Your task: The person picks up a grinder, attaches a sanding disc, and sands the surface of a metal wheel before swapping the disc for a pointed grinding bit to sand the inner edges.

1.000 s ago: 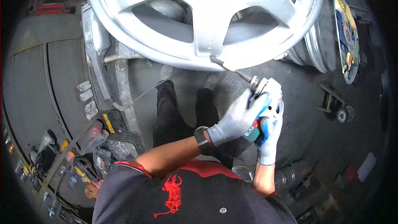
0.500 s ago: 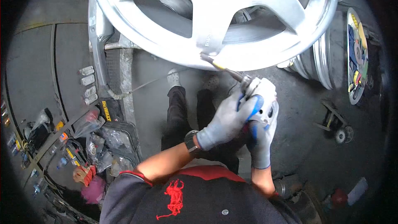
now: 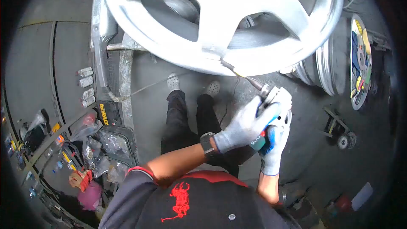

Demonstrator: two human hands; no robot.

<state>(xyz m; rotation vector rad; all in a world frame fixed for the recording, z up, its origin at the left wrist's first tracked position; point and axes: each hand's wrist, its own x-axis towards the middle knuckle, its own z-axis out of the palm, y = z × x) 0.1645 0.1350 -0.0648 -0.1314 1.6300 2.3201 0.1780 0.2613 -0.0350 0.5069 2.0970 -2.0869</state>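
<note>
A green-bodied power grinder with a silver head and a slim, dark arm slants up and left from my hands. The tip of that arm overlaps the near outer lip of a silver alloy wheel, just below the foot of a spoke. My gloved left hand is wrapped round the grinder near its head, fingers closed. Behind it, my right hand, gloved in grey and blue, grips the body from the right side.
Another wheel stands at the right, beside an oval tray of tools and discs. A small wheeled stand is on the floor. White containers, a DeWalt case and bagged items lie left. A cord crosses near my feet.
Both hands and the grinder have shifted right and slightly down in view. The arm's tip has moved right along the wheel's lip. The spoked wheel sits a little lower in view.
</note>
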